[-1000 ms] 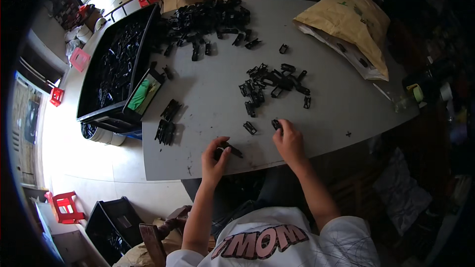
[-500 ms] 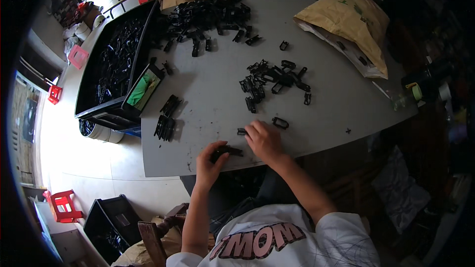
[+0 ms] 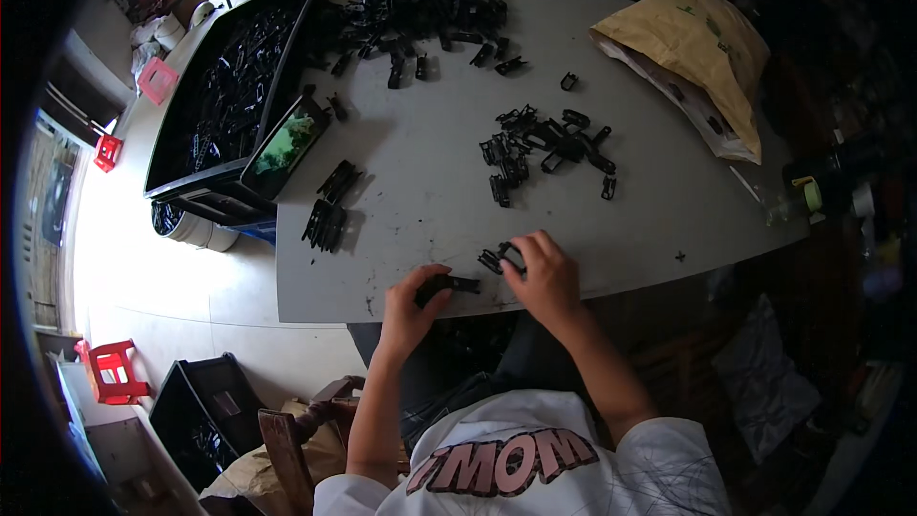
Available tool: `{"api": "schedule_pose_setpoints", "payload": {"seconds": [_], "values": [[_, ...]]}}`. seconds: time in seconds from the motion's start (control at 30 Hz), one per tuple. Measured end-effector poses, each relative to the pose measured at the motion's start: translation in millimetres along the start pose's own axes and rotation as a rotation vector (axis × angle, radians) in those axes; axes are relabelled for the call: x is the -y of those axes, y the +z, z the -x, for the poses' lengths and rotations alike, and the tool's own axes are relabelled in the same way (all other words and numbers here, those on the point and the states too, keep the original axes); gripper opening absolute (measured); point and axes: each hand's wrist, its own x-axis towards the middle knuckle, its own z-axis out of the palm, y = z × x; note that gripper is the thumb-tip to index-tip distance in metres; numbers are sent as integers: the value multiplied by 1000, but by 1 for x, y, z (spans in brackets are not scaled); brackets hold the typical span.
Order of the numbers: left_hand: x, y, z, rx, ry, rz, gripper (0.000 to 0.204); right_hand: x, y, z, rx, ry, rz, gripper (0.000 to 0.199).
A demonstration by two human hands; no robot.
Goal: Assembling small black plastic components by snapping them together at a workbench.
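Note:
My left hand (image 3: pixel 409 308) is curled round a dark, elongated black plastic piece (image 3: pixel 462 284) close to the table's front edge. Part of that piece is hidden by the fingers, so I cannot tell whether it is one part or a stack. To its right, my right hand (image 3: pixel 548 279) pinches a small open-framed black plastic clip (image 3: pixel 494 259) on or just above the tabletop. A second clip seems to sit against it, partly covered by the fingertips. Farther back lies a loose cluster of similar black clips (image 3: pixel 508 164).
A large heap of black parts (image 3: pixel 420 14) covers the far side of the grey table (image 3: pixel 411 182). At left stands a black crate (image 3: pixel 205 177) full of parts, with a phone-like screen (image 3: pixel 287 141) leaning on it. Two small stacks (image 3: pixel 325 225) lie nearby. A paper sack (image 3: pixel 702 48) rests at right.
My right hand has shifted right and closed on the loose clip that lay beside it, bringing it against the smaller one. My left hand keeps its hold. The whole view has shifted slightly.

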Motion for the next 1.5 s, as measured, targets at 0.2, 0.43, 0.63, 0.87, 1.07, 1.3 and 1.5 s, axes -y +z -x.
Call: {"api": "schedule_pose_setpoints", "payload": {"seconds": [0.2,0.43,0.63,0.87,1.07,1.3,1.5], "values": [[1,0,0,18,-36,49,27,12,23,1,22,-34,75,25],[1,0,0,38,-66,50,31,8,28,0,77,-38,-26,25],[5,1,-2,26,-38,26,33,23,14,-6,198,-205,-235,25],[4,8,-2,-6,-2,-58,31,38,31,5,121,-314,-70,22],[8,16,20,29,76,259,23,12,8,21,440,77,-482,20],[8,33,50,183,-210,255,22,-1,11,69,426,24,-419,20],[8,-12,14,-139,440,-428,15,-38,-36,21,43,289,-267,24]]}}
